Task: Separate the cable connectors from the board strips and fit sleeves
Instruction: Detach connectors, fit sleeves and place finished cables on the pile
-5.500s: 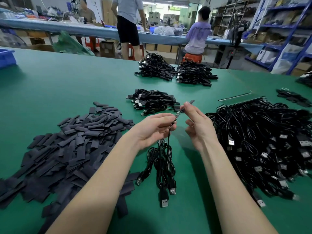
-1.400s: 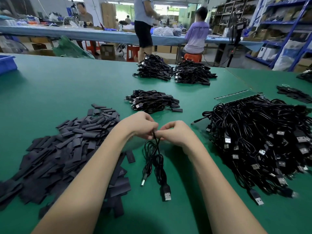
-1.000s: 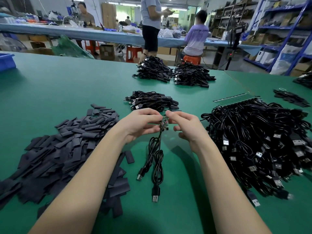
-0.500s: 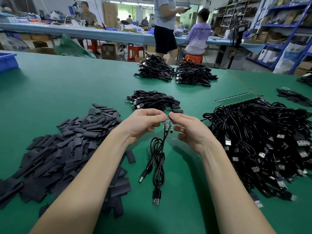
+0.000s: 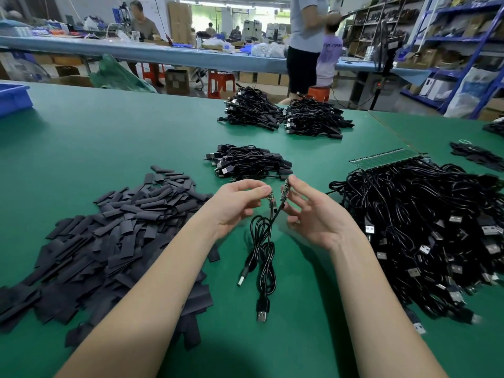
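My left hand (image 5: 236, 203) pinches one small board piece (image 5: 270, 198) at the end of a black cable. My right hand (image 5: 313, 214) pinches a second small board piece (image 5: 284, 190) on another cable. The two pieces are a little apart. Both coiled cables (image 5: 262, 255) hang down onto the green table (image 5: 109, 137), USB plugs toward me. A heap of flat black sleeves (image 5: 109, 236) lies at the left. At the right a large tangle of cables (image 5: 425, 227) is attached to a green board strip (image 5: 387, 159).
One small pile of black cables (image 5: 251, 162) lies just beyond my hands and two larger piles (image 5: 283, 115) farther back. A blue bin (image 5: 13, 98) sits at the far left edge. More black sleeves (image 5: 477, 156) lie far right. People stand and sit beyond the table.
The joined board piece between my fingers has split in two; my hands have drawn slightly apart, each with one cable end. The person standing behind has walked right.
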Demonstrator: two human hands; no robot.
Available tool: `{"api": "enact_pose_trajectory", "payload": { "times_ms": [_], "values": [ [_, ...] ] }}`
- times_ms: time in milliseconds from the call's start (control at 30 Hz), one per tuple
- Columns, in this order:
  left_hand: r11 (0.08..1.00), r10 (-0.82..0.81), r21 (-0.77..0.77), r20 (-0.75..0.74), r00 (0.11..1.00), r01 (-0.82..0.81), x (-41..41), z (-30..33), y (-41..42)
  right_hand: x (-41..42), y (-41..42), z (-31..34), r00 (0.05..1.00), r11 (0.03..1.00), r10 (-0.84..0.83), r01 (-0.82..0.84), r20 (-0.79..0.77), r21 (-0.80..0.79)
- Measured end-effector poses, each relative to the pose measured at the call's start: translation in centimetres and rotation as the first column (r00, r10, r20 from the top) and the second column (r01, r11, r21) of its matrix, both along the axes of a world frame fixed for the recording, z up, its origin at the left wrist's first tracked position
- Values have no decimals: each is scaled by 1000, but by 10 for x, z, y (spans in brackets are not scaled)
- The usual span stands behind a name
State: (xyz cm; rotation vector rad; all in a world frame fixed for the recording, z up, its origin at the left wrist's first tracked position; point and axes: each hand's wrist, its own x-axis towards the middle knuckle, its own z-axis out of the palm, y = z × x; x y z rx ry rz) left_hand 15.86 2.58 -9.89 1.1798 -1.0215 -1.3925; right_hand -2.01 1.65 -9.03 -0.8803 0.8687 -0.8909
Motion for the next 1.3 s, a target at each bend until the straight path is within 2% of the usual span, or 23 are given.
{"api": "enact_pose_trajectory", "payload": {
  "times_ms": [33,100,167,200,267,367,433,500,600,667,700,800,867,933,1033,1167,1233,1300],
  "values": [
    [997,72,-36,151,986,-67,0,-1,1,-2,-1,2,998,998,-22,20,-50,-54],
    [985,146,-146,418,897,-92,-1,-3,1,-2,-1,7,985,985,-69,41,-161,-168],
    [966,212,-245,577,789,-80,-5,-2,2,1,0,12,981,971,-77,34,-176,-239],
    [954,249,-287,600,760,-86,-6,1,2,3,1,14,987,967,-63,23,-148,-255],
    [941,258,-331,553,792,-75,-7,10,2,8,4,19,994,967,-50,26,-92,-253],
    [949,180,-313,440,880,-37,-5,20,3,12,5,21,958,942,-209,143,-196,-305],
    [976,102,-217,432,896,-7,0,20,3,9,4,21,959,940,-244,197,-147,-278],
    [995,-36,-72,400,916,71,3,16,6,4,5,21,984,959,-175,166,-20,-229],
    [993,-84,-61,221,972,100,3,13,7,2,6,21,960,932,-179,95,-217,-350],
    [995,-82,-43,147,986,89,1,14,6,9,7,20,942,896,-204,69,-268,-438],
    [994,-104,-20,154,983,108,-1,15,6,13,7,20,934,873,-232,76,-272,-482],
    [977,-214,72,304,928,202,0,14,6,22,6,17,898,810,-349,145,-268,-569],
    [950,-311,131,306,900,284,6,13,8,20,5,14,888,819,-369,171,-275,-548],
    [932,-363,123,294,884,342,11,12,9,12,2,13,890,868,-335,163,-310,-469],
    [956,-289,75,384,877,283,15,14,8,0,1,12,891,927,-275,146,-361,-346],
    [975,-198,53,634,748,214,17,22,9,3,0,13,866,891,-355,199,-353,-409],
    [979,-122,-56,601,790,194,11,25,10,13,1,16,876,871,-375,221,-304,-439],
    [978,-111,-128,360,926,167,1,25,11,24,2,16,891,875,-373,245,-260,-416]
  ]
}}
